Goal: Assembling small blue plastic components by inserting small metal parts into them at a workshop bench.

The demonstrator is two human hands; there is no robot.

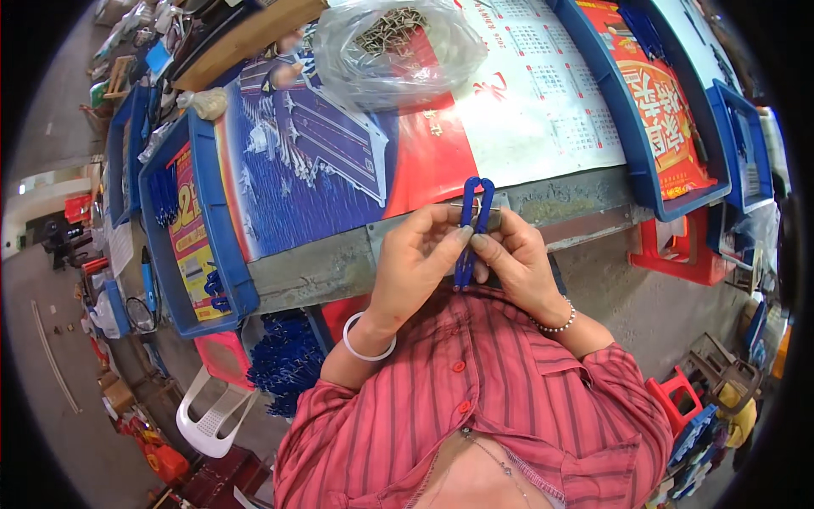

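My left hand and my right hand meet in front of my chest at the table's edge. Between them is a narrow blue two-armed piece, upright, with rounded tops close together and legs running down side by side. Both thumbs press on its middle, and the fingers curl behind it. A small metal bit shows between the arms, partly covered by my fingertips. Beyond my hands, on the table, lies a clear plastic bag holding many small metal parts.
Printed sheets, among them a calendar, cover the table. A blue tray with several blue pieces stands left, another blue tray right. Below left hangs a heap of blue pieces by a white plastic chair. A red stool stands right.
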